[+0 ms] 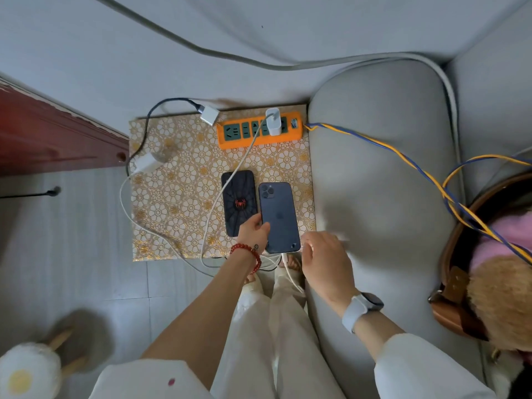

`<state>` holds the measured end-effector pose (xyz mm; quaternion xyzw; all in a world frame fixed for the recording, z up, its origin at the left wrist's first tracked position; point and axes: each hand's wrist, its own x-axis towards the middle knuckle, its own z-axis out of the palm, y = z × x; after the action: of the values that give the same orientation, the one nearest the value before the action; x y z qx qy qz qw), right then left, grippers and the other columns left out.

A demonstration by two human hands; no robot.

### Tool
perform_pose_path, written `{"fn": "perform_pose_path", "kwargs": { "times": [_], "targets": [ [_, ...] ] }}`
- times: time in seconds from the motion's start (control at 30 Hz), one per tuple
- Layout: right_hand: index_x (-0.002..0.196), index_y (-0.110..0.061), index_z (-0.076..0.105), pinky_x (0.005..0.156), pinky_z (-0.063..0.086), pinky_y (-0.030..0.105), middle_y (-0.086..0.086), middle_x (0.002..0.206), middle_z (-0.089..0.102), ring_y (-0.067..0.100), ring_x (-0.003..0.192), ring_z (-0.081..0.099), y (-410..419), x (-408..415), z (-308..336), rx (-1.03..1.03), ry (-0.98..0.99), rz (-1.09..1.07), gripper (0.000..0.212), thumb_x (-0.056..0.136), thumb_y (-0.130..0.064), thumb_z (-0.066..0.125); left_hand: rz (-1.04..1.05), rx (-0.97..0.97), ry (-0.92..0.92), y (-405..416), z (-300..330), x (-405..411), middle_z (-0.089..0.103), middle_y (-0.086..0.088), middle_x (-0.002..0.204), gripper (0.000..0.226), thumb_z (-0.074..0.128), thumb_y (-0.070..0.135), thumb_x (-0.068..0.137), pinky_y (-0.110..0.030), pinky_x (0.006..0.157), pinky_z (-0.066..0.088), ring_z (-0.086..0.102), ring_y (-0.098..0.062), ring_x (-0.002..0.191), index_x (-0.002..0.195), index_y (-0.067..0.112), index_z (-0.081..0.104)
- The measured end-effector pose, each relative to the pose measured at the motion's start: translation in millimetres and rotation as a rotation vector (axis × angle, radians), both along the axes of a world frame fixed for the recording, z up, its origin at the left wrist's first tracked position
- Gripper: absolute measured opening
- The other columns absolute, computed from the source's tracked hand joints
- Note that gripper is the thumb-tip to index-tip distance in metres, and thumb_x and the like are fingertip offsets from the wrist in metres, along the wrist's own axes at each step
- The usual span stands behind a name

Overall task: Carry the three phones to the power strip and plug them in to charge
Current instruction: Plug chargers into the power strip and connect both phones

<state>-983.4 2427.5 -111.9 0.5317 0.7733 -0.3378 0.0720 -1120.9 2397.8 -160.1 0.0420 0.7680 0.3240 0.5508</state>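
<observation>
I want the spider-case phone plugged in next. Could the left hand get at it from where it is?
Probably yes. The left hand holds the blue phone by its edge, right beside the spider-case phone, which lies face down and mostly uncovered. It would have to let go first.

Patterned board (172,197) under phones (239,203), power strip (259,133)

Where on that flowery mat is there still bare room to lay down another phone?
The widest bare patch on the patterned mat lies left of the spider-case phone, between two white cables. A smaller strip sits between the orange power strip and the phones' tops. The near right corner is crowded: the blue phone, left hand and right hand.
</observation>
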Motion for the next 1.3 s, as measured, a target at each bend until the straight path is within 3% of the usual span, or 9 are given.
{"fn": "perform_pose_path", "kwargs": {
  "times": [0.17,0.33,0.6,0.73,0.9,0.97,1.03,1.13,1.3],
  "targets": [
    [0.096,-0.008,0.067,0.087,0.050,0.040,0.010,0.097,0.070,0.030,0.097,0.065,30.0,11.3,-14.4,0.408,-0.082,0.357,0.038,0.058,-0.009,0.073,-0.092,-0.034,0.074,22.5,-24.3,16.2,0.052,0.000,0.066,0.034,0.036,0.004,0.089,-0.016,0.045,0.039,0.044,-0.011,0.053,0.118,0.012,0.053],
    [0.101,-0.012,0.068,0.089,0.050,0.036,0.008,0.107,0.070,0.026,0.106,0.063,40.1,21.1,-22.0,0.468,-0.169,0.495,0.041,0.061,-0.017,0.074,-0.288,-0.076,0.203,30.8,-32.3,27.6,0.058,-0.020,0.114,0.030,0.037,0.002,0.087,-0.033,0.079,0.046,0.055,-0.031,0.094,0.114,0.003,0.051],
    [0.096,-0.010,0.067,0.091,0.032,0.036,0.007,0.097,0.071,0.027,0.098,0.065,35.8,4.0,-20.5,0.397,-0.092,0.292,0.028,0.067,-0.007,0.068,-0.539,-0.040,0.315,20.4,-10.5,23.6,0.044,-0.013,0.131,0.039,0.045,0.017,0.089,-0.031,0.100,0.036,0.045,-0.025,0.119,0.127,0.008,0.046],
    [0.117,-0.009,0.056,0.092,0.044,0.038,0.009,0.115,0.064,0.026,0.107,0.059,34.8,-36.4,-9.8,-0.086,0.242,-0.096,0.028,0.093,-0.014,0.042,-0.462,0.066,0.496,-6.7,16.9,-4.2,0.064,0.003,0.092,0.019,0.050,0.031,0.084,-0.032,0.077,0.051,0.061,-0.015,0.087,0.091,0.020,0.064],
    [0.142,-0.015,0.018,0.099,0.031,0.026,0.007,0.142,0.042,0.018,0.130,0.039,42.7,-119.3,3.9,-0.666,0.578,-0.447,0.050,0.097,-0.027,0.036,-0.443,0.145,0.734,-57.5,40.4,-61.3,0.060,0.004,0.061,0.026,0.050,0.034,0.078,-0.024,0.055,0.043,0.055,-0.013,0.059,0.063,0.016,0.062],
    [0.140,-0.017,0.019,0.096,0.041,0.035,0.008,0.116,0.061,0.024,0.113,0.054,45.4,-137.7,5.7,-0.703,0.627,-0.547,0.047,0.097,-0.025,0.035,-0.373,0.157,0.776,-70.7,42.5,-84.0,0.062,0.000,0.067,0.021,0.052,0.027,0.080,-0.026,0.056,0.045,0.056,-0.016,0.062,0.068,0.012,0.062],
    [0.131,-0.016,0.031,0.071,0.053,0.032,0.005,0.072,0.055,0.023,0.069,0.059,43.5,-140.6,11.0,-0.695,0.647,-0.599,0.033,0.098,-0.019,0.030,-0.316,0.138,0.820,-75.7,41.4,-103.2,0.063,-0.005,0.079,0.013,0.054,0.018,0.083,-0.030,0.061,0.048,0.058,-0.018,0.070,0.081,0.008,0.063],
    [0.130,-0.009,0.038,0.050,0.039,0.034,0.004,0.061,0.046,0.017,0.052,0.041,42.9,-115.5,12.8,-0.381,0.340,-0.345,0.035,0.098,-0.017,0.025,-0.306,0.059,0.837,-73.7,34.7,-125.1,0.059,-0.017,0.105,0.021,0.051,0.010,0.085,-0.037,0.076,0.048,0.057,-0.028,0.094,0.104,0.003,0.058],
    [0.138,-0.013,0.026,0.065,0.041,0.040,0.020,0.114,0.058,0.041,0.097,0.056,73.4,-74.0,19.2,0.212,-0.324,-0.064,0.050,0.090,-0.009,0.037,-0.281,-0.126,0.812,-55.4,23.1,-159.2,0.033,-0.021,0.137,0.051,0.047,0.004,0.081,-0.050,0.101,0.030,0.029,-0.037,0.126,0.130,0.003,0.035]
  ]
}}
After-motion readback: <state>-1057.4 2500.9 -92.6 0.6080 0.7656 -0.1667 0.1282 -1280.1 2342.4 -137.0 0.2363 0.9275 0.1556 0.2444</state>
